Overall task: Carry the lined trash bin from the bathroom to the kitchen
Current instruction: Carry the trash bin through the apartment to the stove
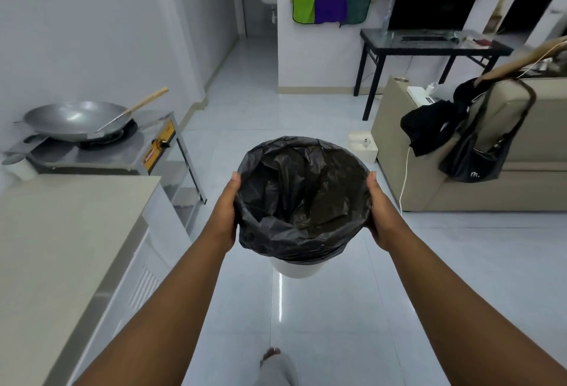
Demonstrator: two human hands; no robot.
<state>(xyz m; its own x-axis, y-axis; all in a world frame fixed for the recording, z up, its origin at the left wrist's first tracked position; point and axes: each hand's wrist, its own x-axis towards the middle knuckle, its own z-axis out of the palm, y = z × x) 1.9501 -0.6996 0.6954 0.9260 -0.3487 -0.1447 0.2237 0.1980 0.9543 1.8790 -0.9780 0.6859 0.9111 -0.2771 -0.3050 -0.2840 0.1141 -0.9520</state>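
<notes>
Both hands' fingers (235, 177) clasp opposite sides of the trash bin (302, 198).

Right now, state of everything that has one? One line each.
trash bin: lifted off the floor, upright, held at both sides.
black liner bag: fitted over the rim, open, looks empty.
left hand: gripping the bin's left rim.
right hand: gripping the bin's right rim.
wok: on the stove, spatula resting in it.
monitor: screen dark.
black shoulder bag: hanging off the sofa arm.
</notes>
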